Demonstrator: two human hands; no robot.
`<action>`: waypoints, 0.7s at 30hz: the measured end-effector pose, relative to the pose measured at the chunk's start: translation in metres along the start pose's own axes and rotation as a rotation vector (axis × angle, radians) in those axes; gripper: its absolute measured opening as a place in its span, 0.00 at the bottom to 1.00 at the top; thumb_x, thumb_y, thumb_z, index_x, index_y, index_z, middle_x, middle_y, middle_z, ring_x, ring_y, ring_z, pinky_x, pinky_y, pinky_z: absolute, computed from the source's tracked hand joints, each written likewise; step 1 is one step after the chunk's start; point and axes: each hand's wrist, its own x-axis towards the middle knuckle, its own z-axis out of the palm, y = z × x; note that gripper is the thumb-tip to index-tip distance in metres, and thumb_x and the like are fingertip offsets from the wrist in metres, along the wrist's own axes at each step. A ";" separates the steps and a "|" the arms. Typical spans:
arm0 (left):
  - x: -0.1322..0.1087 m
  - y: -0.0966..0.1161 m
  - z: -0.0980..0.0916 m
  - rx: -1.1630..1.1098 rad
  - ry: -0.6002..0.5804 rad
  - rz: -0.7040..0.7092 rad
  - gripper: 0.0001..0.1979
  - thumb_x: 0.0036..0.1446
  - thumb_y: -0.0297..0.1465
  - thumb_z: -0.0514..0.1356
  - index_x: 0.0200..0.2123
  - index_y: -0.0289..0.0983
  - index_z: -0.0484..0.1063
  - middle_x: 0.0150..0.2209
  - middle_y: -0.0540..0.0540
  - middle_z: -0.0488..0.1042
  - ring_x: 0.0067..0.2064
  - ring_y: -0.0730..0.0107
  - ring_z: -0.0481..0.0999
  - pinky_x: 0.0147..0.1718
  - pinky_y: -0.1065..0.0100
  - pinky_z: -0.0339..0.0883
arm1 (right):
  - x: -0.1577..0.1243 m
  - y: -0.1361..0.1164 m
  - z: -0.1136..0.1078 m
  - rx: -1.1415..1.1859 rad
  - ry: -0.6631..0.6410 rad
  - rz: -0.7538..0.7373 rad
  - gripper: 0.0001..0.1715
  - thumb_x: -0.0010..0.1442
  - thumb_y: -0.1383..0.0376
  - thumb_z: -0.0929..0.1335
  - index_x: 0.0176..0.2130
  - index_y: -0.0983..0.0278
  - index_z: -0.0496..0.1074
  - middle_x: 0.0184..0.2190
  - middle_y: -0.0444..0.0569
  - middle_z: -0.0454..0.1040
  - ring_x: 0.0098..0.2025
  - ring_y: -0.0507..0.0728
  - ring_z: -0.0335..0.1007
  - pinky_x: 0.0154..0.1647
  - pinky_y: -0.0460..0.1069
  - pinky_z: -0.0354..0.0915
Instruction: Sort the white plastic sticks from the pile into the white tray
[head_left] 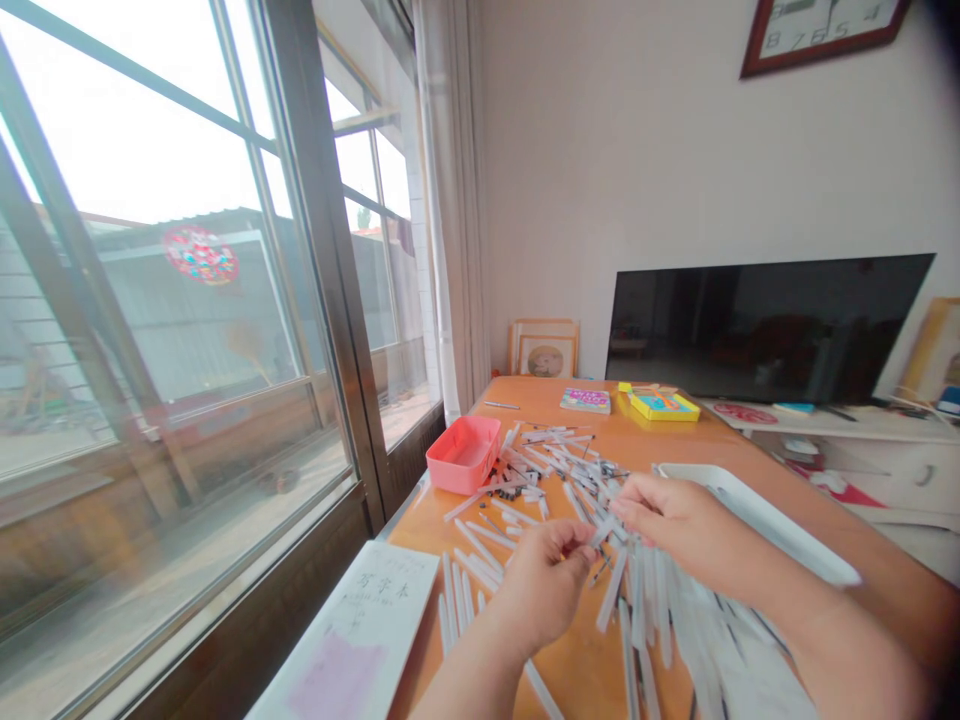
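Note:
My left hand (546, 585) and my right hand (671, 520) meet over an orange table (675, 445), both pinched on a thin white pen barrel (602, 533) held between them. Beneath and around the hands lies a wide scatter of white pen barrels (555, 470), some with dark tips. Several more barrels lie in rows near my left wrist and under my right forearm.
A pink plastic box (463, 453) stands at the table's left side. A white tray (757, 515) lies at the right. A notebook (352, 640) rests near the front left edge. Colourful booklets (660, 403) lie far back. A television (765, 325) stands beyond, and a large window (172, 300) is at left.

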 end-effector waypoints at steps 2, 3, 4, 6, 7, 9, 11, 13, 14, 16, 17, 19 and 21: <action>0.000 -0.004 0.000 0.008 0.000 0.010 0.10 0.58 0.32 0.59 0.38 0.34 0.78 0.28 0.50 0.69 0.32 0.72 0.62 0.34 0.69 0.56 | 0.002 0.003 0.005 -0.078 0.055 -0.010 0.22 0.64 0.51 0.63 0.25 0.61 0.64 0.21 0.41 0.64 0.27 0.53 0.60 0.28 0.47 0.54; 0.001 -0.005 0.000 0.005 -0.006 0.017 0.10 0.59 0.32 0.59 0.39 0.34 0.78 0.28 0.50 0.69 0.32 0.72 0.62 0.34 0.69 0.56 | 0.002 0.003 0.007 -0.109 0.066 -0.015 0.24 0.65 0.50 0.63 0.24 0.61 0.63 0.20 0.40 0.63 0.26 0.53 0.59 0.27 0.47 0.53; 0.001 -0.007 0.000 -0.001 -0.015 0.022 0.10 0.59 0.33 0.59 0.39 0.34 0.78 0.29 0.50 0.69 0.32 0.71 0.63 0.35 0.69 0.57 | 0.002 0.003 0.007 -0.125 0.071 -0.018 0.25 0.65 0.49 0.62 0.24 0.61 0.62 0.20 0.40 0.62 0.26 0.52 0.58 0.27 0.47 0.53; 0.002 -0.008 0.000 -0.020 -0.033 0.023 0.10 0.59 0.32 0.59 0.39 0.34 0.78 0.29 0.50 0.69 0.32 0.71 0.63 0.36 0.68 0.57 | 0.001 0.001 0.005 -0.101 0.060 -0.017 0.26 0.66 0.48 0.60 0.25 0.62 0.63 0.21 0.40 0.63 0.26 0.52 0.59 0.28 0.47 0.53; 0.002 -0.008 -0.001 -0.031 -0.038 0.016 0.10 0.59 0.32 0.59 0.39 0.34 0.78 0.29 0.50 0.70 0.33 0.71 0.64 0.36 0.68 0.57 | 0.001 -0.001 0.002 -0.065 0.044 -0.018 0.26 0.67 0.48 0.60 0.26 0.62 0.65 0.21 0.40 0.64 0.27 0.52 0.60 0.28 0.47 0.54; 0.003 -0.008 -0.001 -0.054 -0.040 0.001 0.10 0.58 0.31 0.59 0.39 0.34 0.78 0.29 0.50 0.70 0.34 0.70 0.65 0.37 0.68 0.58 | -0.001 -0.005 -0.003 0.020 -0.005 -0.025 0.24 0.67 0.49 0.60 0.30 0.62 0.70 0.24 0.41 0.67 0.29 0.53 0.63 0.30 0.47 0.57; 0.003 -0.007 -0.002 -0.069 -0.040 -0.007 0.10 0.58 0.31 0.59 0.38 0.34 0.78 0.30 0.49 0.71 0.34 0.70 0.65 0.38 0.68 0.58 | -0.002 -0.006 -0.006 0.069 -0.052 -0.027 0.21 0.66 0.50 0.62 0.32 0.62 0.72 0.25 0.42 0.69 0.30 0.54 0.65 0.31 0.47 0.59; 0.002 -0.007 -0.001 -0.071 -0.048 -0.003 0.10 0.58 0.32 0.59 0.39 0.34 0.78 0.30 0.49 0.72 0.34 0.70 0.66 0.38 0.68 0.59 | -0.002 -0.005 -0.004 0.053 -0.043 -0.017 0.20 0.64 0.51 0.63 0.29 0.62 0.70 0.24 0.41 0.68 0.30 0.53 0.63 0.30 0.46 0.58; 0.002 -0.007 -0.001 -0.063 -0.050 0.004 0.10 0.59 0.32 0.59 0.39 0.34 0.78 0.30 0.49 0.72 0.34 0.70 0.66 0.38 0.68 0.59 | -0.002 -0.003 -0.002 0.024 -0.016 -0.010 0.21 0.64 0.51 0.64 0.27 0.62 0.68 0.23 0.41 0.66 0.29 0.53 0.62 0.29 0.46 0.57; 0.001 -0.008 0.000 -0.039 -0.047 0.019 0.11 0.59 0.32 0.58 0.39 0.34 0.78 0.30 0.49 0.72 0.33 0.71 0.65 0.37 0.68 0.59 | 0.000 0.000 0.004 -0.043 0.047 0.000 0.24 0.63 0.50 0.64 0.24 0.62 0.63 0.20 0.39 0.60 0.26 0.52 0.57 0.27 0.46 0.53; 0.001 -0.008 0.000 -0.031 -0.042 0.019 0.11 0.59 0.33 0.59 0.39 0.34 0.78 0.29 0.49 0.72 0.33 0.71 0.65 0.37 0.68 0.59 | 0.000 0.000 0.006 -0.067 0.069 0.003 0.25 0.63 0.50 0.65 0.22 0.62 0.61 0.19 0.39 0.58 0.26 0.51 0.55 0.26 0.46 0.52; 0.001 -0.008 0.000 -0.037 -0.037 0.003 0.11 0.58 0.34 0.60 0.38 0.34 0.78 0.29 0.49 0.72 0.33 0.70 0.66 0.37 0.68 0.59 | 0.000 0.000 0.007 -0.069 0.073 0.007 0.27 0.64 0.48 0.64 0.22 0.62 0.59 0.19 0.39 0.57 0.25 0.51 0.55 0.26 0.46 0.52; 0.001 -0.008 0.000 -0.068 -0.046 -0.018 0.12 0.58 0.36 0.60 0.39 0.33 0.78 0.30 0.49 0.72 0.34 0.69 0.67 0.39 0.67 0.60 | -0.001 -0.003 0.003 -0.007 0.030 0.015 0.26 0.66 0.47 0.61 0.25 0.61 0.62 0.21 0.40 0.61 0.27 0.52 0.58 0.28 0.46 0.54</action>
